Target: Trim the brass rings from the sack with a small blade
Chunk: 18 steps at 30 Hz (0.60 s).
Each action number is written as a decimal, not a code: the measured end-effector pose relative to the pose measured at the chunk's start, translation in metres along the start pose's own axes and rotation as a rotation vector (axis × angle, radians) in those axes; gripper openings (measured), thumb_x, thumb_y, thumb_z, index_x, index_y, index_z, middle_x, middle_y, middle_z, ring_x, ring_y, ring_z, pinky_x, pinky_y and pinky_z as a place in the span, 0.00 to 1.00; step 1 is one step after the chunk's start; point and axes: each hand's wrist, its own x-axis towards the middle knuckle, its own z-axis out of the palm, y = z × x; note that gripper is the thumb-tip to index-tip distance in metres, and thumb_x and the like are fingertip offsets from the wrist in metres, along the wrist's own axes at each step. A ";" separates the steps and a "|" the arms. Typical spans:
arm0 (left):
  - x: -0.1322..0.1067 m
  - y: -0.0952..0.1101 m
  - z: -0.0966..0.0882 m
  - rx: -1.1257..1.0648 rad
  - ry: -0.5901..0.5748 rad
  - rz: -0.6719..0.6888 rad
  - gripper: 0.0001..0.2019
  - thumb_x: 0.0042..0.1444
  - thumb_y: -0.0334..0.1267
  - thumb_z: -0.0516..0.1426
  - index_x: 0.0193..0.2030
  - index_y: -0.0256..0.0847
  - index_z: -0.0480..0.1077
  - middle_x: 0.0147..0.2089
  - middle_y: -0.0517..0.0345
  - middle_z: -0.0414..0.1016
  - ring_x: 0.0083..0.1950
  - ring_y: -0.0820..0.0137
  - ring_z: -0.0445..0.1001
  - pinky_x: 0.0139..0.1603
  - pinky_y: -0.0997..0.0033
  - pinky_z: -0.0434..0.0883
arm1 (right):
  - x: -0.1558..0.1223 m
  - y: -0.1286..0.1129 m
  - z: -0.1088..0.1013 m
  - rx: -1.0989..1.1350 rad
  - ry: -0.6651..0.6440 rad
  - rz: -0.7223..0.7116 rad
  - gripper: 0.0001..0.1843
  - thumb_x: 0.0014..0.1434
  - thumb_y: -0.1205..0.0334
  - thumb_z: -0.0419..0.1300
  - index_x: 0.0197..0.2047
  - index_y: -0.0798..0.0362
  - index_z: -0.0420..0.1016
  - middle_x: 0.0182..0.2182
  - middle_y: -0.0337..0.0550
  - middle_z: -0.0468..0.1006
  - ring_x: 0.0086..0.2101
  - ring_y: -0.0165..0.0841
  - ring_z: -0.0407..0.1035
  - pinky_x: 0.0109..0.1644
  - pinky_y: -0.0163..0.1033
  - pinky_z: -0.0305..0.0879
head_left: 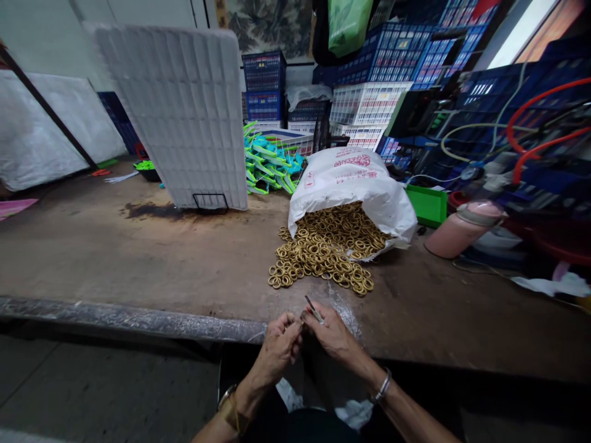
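My two hands meet at the near edge of the bench (138, 246), just in front of me. My right hand (333, 335) pinches a thin metal tool (314, 309), something like tweezers or a small blade; its long axis runs up and to the left, away from my fingers, with the tip pointing toward the far side of the bench. My left hand (278, 346) is curled, its fingertips pressed together against those of the right. Whether a small piece sits between them I cannot tell; the fingers cover that spot.

The heap of brass rings (323, 249) lies straight ahead of both hands, spilling from the mouth of a white sack (351, 184) lying on its side. The nearest rings are close beyond the tool's tip, nearer my right hand than my left. A clear plastic sheet (344, 311) lies under and beside my right hand.

Further back stands a white gridded tray (180, 111) propped upright, with a pile of green and blue plastic parts (270, 163) to its right. Blue crates (392, 52) are stacked behind. A pink cylinder (462, 227) lies at the right; the items beyond it are too cluttered to identify.
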 end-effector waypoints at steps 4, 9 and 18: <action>-0.001 -0.002 -0.002 -0.099 -0.021 0.000 0.14 0.49 0.48 0.55 0.29 0.39 0.58 0.18 0.69 0.58 0.14 0.84 0.51 0.13 0.84 0.48 | -0.001 0.001 0.001 0.046 -0.031 0.043 0.14 0.53 0.53 0.47 0.24 0.54 0.62 0.17 0.34 0.63 0.20 0.25 0.55 0.23 0.30 0.52; -0.003 0.001 0.000 -0.195 -0.060 -0.005 0.14 0.49 0.47 0.55 0.29 0.39 0.58 0.19 0.69 0.57 0.15 0.84 0.50 0.13 0.84 0.48 | -0.001 -0.002 0.000 0.045 0.010 0.069 0.16 0.52 0.51 0.47 0.22 0.53 0.60 0.16 0.33 0.61 0.19 0.25 0.54 0.23 0.31 0.51; -0.002 -0.002 0.002 -0.179 -0.067 0.011 0.17 0.49 0.51 0.53 0.31 0.37 0.61 0.22 0.66 0.61 0.15 0.84 0.52 0.13 0.83 0.50 | 0.000 0.003 0.002 0.024 0.024 0.002 0.17 0.56 0.53 0.44 0.23 0.53 0.61 0.17 0.36 0.64 0.20 0.27 0.58 0.24 0.31 0.54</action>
